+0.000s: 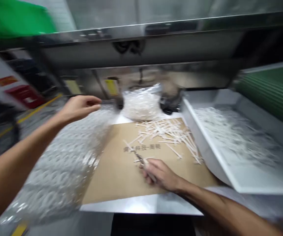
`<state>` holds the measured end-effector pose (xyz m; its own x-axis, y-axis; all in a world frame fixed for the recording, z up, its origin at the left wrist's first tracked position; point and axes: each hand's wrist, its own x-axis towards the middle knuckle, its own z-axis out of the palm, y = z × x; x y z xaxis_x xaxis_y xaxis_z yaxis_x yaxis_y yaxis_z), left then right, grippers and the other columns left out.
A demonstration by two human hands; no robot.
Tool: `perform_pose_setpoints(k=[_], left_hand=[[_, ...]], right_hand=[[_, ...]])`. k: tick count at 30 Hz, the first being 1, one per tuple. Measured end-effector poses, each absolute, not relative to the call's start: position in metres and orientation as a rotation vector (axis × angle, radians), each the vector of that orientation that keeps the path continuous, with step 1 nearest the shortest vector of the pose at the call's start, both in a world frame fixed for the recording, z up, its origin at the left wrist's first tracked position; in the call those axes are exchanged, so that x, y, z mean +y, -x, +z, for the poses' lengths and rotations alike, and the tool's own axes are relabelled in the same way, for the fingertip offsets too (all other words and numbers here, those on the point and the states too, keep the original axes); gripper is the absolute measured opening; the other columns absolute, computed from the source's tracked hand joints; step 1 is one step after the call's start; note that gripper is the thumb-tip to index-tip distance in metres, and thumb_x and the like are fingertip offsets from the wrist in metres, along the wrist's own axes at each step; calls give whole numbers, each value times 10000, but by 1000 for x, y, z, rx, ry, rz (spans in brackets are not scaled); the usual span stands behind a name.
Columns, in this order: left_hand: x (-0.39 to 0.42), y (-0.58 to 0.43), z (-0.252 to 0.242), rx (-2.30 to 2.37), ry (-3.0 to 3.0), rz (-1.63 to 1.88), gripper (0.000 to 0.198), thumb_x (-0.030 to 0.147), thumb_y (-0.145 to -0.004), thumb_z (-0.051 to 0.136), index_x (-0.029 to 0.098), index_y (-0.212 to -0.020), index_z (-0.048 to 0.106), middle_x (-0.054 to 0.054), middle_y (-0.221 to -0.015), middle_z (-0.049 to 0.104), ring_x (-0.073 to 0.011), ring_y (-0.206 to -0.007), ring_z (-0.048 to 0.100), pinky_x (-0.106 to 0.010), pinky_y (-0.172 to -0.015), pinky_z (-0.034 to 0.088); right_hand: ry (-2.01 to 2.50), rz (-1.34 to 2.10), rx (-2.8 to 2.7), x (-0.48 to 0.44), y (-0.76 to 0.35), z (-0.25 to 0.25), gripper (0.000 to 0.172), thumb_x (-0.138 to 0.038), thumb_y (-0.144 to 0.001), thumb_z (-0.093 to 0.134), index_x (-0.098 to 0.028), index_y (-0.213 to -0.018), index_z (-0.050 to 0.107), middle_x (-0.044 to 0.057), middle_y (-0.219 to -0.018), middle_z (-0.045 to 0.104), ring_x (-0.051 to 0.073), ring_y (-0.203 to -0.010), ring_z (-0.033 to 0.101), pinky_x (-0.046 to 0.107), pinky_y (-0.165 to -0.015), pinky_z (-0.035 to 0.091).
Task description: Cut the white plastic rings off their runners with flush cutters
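My right hand (159, 173) is closed around a pair of small pliers (141, 160), its grey tip pointing away from me over the cardboard sheet (111, 173). One thin white plastic piece (128, 146) lies at the tip; blur hides whether the jaws grip it. A loose pile of white plastic sticks (164, 131) covers the far right part of the sheet. My left hand (81, 106) is raised above clear plastic trays (60, 167), thumb and fingers a little apart with nothing visible between them.
A bag of white parts (142, 103) stands behind the cardboard. To the right is a white bin (220, 164) holding many small whitish pieces (230, 134). A green ribbed conveyor belt (271, 95) runs beyond it. A metal frame (141, 29) crosses the back.
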<state>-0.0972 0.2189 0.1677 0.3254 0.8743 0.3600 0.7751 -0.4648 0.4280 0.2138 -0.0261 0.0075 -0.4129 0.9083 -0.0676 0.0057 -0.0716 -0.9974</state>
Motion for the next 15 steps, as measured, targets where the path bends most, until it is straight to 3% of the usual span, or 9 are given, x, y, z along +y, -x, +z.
perform_pose_setpoints(k=[3, 6, 10, 15], left_hand=[[217, 58, 178, 1488, -2636, 710, 435, 594, -806, 707, 244, -1046, 804, 46, -858, 771, -147, -705, 677, -249, -630, 484], [199, -8, 189, 1206, -2774, 742, 450, 602, -867, 641, 244, -1097, 787, 40, -924, 758, -117, -752, 674, -227, -683, 497], [162, -121, 197, 775, -2944, 695, 336, 467, -905, 628, 238, -1108, 765, -28, -974, 760, -166, -788, 685, -296, -724, 535], [141, -260, 169, 523, -3098, 384, 337, 296, -909, 638, 163, -1202, 739, -114, -1157, 734, -232, -958, 704, -379, -938, 567]], right_hand=[[1098, 1334, -1546, -14, -223, 11, 410, -565, -1036, 510, -185, -934, 622, 31, -823, 648, 188, -749, 645, 320, -731, 517], [1195, 1056, -1620, -7, -235, 15, 291, -463, -1037, 545, -186, -1091, 616, 76, -1018, 679, 257, -960, 651, 415, -917, 500], [1213, 810, -1771, -5, -240, 14, 372, -462, -1028, 574, -165, -1252, 559, 147, -1189, 666, 328, -1091, 630, 510, -1003, 485], [1135, 642, -1966, -1, -237, 6, 473, -528, -983, 653, -145, -1248, 570, 177, -1181, 685, 369, -1136, 644, 543, -1023, 507]])
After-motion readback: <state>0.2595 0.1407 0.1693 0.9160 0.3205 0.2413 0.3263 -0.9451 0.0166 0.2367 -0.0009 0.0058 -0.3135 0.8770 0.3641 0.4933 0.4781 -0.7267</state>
